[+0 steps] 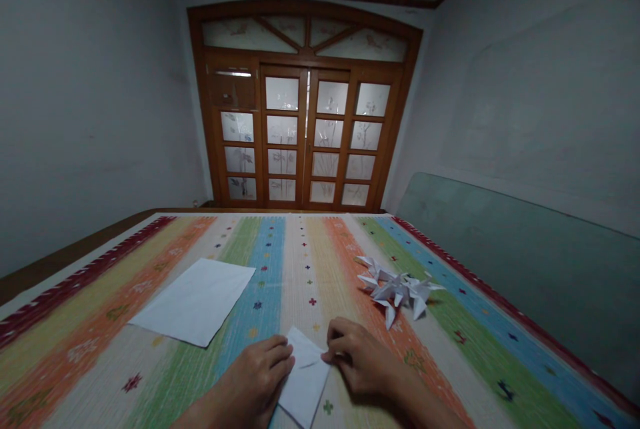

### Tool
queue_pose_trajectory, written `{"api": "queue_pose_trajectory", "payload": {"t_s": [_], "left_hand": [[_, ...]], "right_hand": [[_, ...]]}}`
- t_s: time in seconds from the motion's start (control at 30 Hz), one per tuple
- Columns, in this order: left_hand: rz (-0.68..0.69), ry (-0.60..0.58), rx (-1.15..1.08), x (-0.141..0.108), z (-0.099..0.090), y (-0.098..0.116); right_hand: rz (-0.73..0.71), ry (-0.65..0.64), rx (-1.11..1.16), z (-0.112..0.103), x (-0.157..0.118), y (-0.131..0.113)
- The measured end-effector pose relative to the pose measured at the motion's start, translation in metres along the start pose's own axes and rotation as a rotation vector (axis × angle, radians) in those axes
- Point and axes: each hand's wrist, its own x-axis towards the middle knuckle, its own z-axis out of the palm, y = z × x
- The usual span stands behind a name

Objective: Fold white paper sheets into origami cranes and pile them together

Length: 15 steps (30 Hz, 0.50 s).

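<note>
Folded white paper (pixel 306 382), one, lying at near centre between both hands. Right hand (pixel 356 359): thumb and finger pinched narrowly on its right edge. Left hand (pixel 263 369): fingertips at its left edge; thumb hidden, grip cannot be told. Beyond the left hand, apart: flat white sheet (pixel 195 302). Beyond the right: cluster of pointed paper folds (pixel 400 289). Beneath all: striped tablecloth (pixel 295 289). Behind: glazed wooden doors (pixel 305 136). Pose: forearms converging from the near edge, knuckles up, fingers curled.
</note>
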Motion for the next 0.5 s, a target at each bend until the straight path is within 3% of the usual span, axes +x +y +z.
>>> {"api": "queue_pose_trajectory", "payload": {"t_s": [0.13,0.27,0.5], "left_hand": [[0.006,-0.037,0.039,0.002,-0.002,0.003],[0.012,-0.120,0.059,0.004,-0.001,0.004],[-0.022,-0.134,0.028,0.007,-0.003,0.006]], "right_hand": [[0.004,0.038,0.044,0.004,-0.001,0.007],[-0.018,0.100,0.051,0.006,0.002,-0.003],[-0.084,-0.050,-0.045,0.008,0.002,-0.027]]}}
